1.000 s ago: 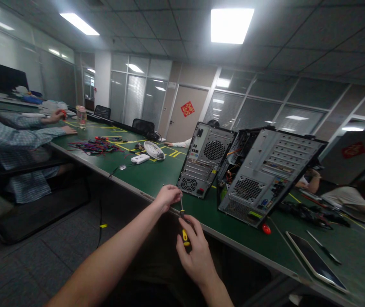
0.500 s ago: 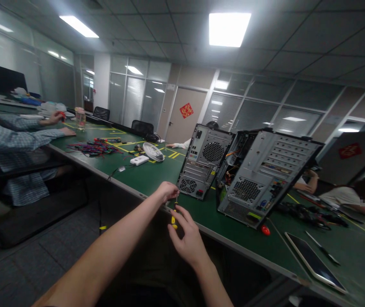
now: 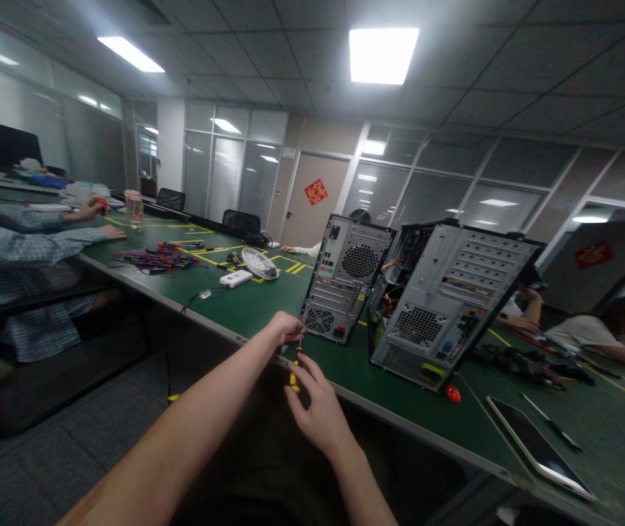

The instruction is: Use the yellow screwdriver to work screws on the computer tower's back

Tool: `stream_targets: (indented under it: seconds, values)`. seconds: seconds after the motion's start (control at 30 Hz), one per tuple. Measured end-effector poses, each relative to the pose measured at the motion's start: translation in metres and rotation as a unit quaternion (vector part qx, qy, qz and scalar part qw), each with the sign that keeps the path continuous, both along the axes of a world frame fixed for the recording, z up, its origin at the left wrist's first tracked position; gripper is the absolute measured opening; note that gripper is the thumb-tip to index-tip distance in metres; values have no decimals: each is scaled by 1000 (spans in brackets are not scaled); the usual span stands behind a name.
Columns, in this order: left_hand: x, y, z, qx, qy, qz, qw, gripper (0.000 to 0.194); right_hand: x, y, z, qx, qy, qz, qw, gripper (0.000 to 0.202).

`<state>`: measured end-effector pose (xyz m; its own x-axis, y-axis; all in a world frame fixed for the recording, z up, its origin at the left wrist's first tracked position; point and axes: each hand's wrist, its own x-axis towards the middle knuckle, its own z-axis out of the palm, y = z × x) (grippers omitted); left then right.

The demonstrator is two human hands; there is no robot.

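At the near edge of the table (image 3: 279, 301): two bare hands close together, just short of the smaller computer tower (image 3: 315, 294)

Screwdriver (image 3: 294, 379): between the hands, yellow-and-black handle toward the person, slim shaft pointing up and away

Right hand (image 3: 316, 410): fingers clamped on the handle, thumb to one side, fingertips to the other

Left hand (image 3: 288, 327): fingers bunched by the shaft's tip; whether they pinch the metal or some small part, cannot tell

Good handling: my judgement, keep the left hand as the fixed point and turn from the right fingertips only, shaft straight, pressure light; a wrist braced on the table edge should calm any wobble

Risk: the tip points at the left fingers, so a hard push could slip and nick them

Door sign: red diamond (image 3: 316, 192), gold characters, too small to read with certainty

Tower stickers: yellow patch on the smaller one, yellow-green strip on the larger tower (image 3: 449, 307); wording illegible on both

White block (image 3: 235, 278): small dark marks on top, no brand readable

Tablet-like slab (image 3: 539, 446): dark screen, no lettering seen
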<state>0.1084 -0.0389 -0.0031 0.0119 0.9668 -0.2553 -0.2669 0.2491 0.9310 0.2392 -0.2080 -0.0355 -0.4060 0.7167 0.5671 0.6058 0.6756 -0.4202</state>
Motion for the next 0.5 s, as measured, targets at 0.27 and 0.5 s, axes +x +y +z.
stream_targets:
  seconds: [0.27, 0.5]
  values:
    - [1, 2, 3, -9, 41, -1, 999, 18, 0, 4, -3, 5, 1, 2, 1000, 43]
    - [1, 5, 3, -17, 47, 0, 999, 18, -1, 4, -1, -3, -3, 0, 1000, 42]
